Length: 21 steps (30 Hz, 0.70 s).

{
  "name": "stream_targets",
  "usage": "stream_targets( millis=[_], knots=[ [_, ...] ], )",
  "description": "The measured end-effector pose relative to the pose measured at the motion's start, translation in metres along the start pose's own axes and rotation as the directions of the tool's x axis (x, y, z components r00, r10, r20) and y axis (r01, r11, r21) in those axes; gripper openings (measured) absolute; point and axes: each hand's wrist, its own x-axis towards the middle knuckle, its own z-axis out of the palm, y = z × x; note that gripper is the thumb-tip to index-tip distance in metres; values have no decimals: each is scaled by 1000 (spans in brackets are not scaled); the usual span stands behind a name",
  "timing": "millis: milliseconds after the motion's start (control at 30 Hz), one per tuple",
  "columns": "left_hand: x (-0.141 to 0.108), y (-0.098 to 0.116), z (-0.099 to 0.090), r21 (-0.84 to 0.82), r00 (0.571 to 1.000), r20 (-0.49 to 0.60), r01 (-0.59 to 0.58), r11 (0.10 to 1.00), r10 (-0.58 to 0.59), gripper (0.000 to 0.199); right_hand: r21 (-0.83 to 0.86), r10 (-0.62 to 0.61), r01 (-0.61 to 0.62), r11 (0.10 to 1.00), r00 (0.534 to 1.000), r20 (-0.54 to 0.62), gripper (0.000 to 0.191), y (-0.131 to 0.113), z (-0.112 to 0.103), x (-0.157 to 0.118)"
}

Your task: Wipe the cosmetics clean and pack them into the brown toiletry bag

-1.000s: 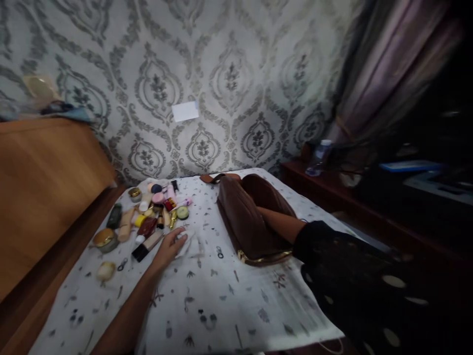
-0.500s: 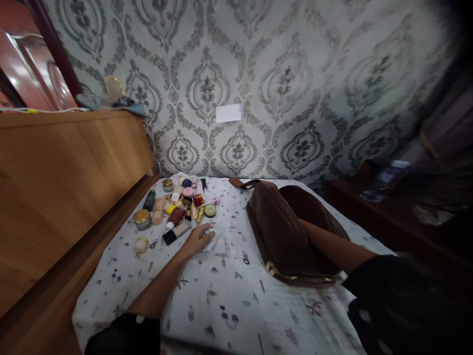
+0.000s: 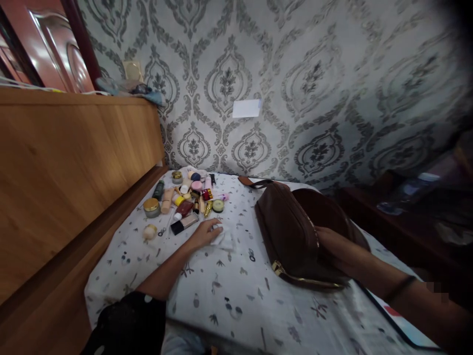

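The person's two bare hands work well apart: the left hand [image 3: 207, 233] lies palm down on a white cloth printed with small motifs [image 3: 258, 325], while the right hand [image 3: 328, 240] reaches into a dark-brown, leather-look bag with a gold-toned zip [image 3: 283, 229]. The left fingers curl loosely over a crumpled, whitish, thin piece of material [image 3: 224, 237]; whether they pinch it cannot be told. The right fingertips are hidden inside the bag, so it is impossible to say whether they are clenched, slack or grasping something.

The bag sits on the right half of the cloth, its long axis running from far to near, the near end slanting toward the right. Its mouth gapes on the right side, facing the right forearm, which enters from the near right. The right hand is thus the nearer one, within the bag; from the left hand, the bag lies across a stretch of cloth to the right.

Just beyond the left hand, toward the far left, lies a clear, beige-filled bottle with a black cap [image 3: 185, 223], at the near edge of a cluster of cosmetics. A round, pale-green-topped jar [image 3: 218, 206] stands on the cluster's right.
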Motion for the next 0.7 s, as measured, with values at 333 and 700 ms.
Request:
stream_targets(
  millis=[333, 700],
  knots=[
    [-7, 13, -2, -2, 1000, -24, 9, 1000, -9, 44, -437, -491, 422, 794, 870, -52, 20, 16, -11, -18],
    [-8, 31, -5, 118, 984, -34, 180, 977, -177, 70, -895, -839, 256, 366, 506, -198, 73, 86, 72, -56]
  ],
)
